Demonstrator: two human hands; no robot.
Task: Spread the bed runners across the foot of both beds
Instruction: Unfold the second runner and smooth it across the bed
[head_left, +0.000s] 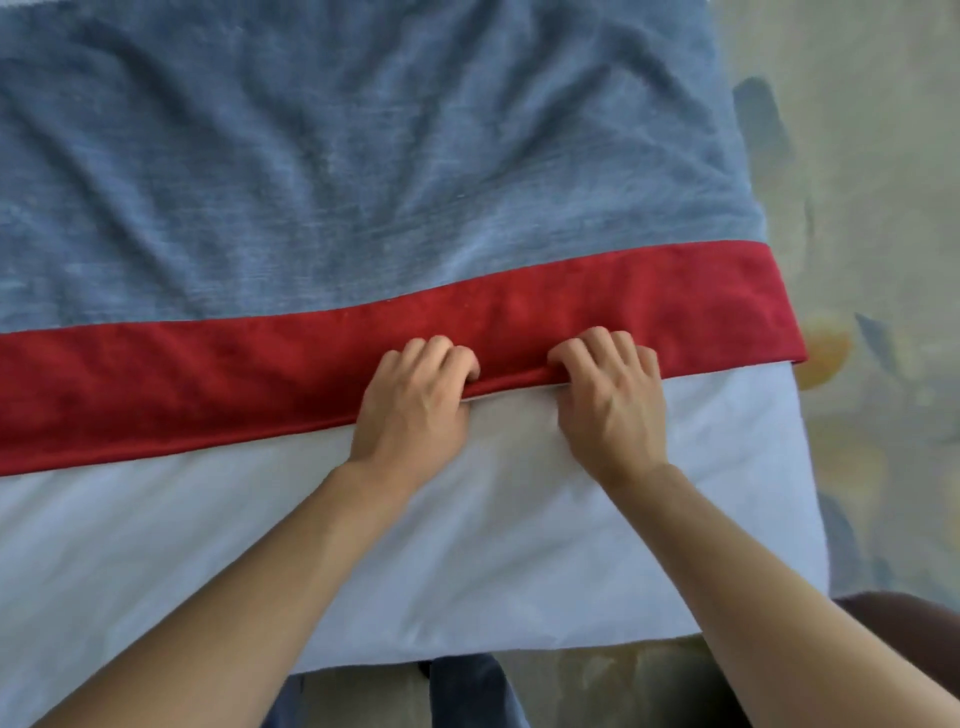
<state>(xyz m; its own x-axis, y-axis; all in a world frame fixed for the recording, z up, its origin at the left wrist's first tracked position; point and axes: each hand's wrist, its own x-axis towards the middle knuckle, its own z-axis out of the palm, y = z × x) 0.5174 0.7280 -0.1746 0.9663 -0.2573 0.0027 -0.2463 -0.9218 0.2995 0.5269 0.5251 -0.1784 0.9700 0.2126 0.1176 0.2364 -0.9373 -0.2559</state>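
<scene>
A red bed runner (208, 374) lies as a folded band across the bed, from the left edge of view to the bed's right side. Beyond it spreads a wrinkled blue blanket (337, 156); nearer to me is the white sheet (467, 545). My left hand (415, 410) and my right hand (608, 405) sit side by side at the runner's near edge. Both have their fingers curled over that edge and grip the red fabric. Where the runner passes over the right side of the bed, its end is out of sight.
The bed's right edge drops to a pale patterned floor (872, 208). A dark brown rounded object (904, 623) sits at the lower right. My legs in blue trousers (467, 696) stand against the foot of the bed.
</scene>
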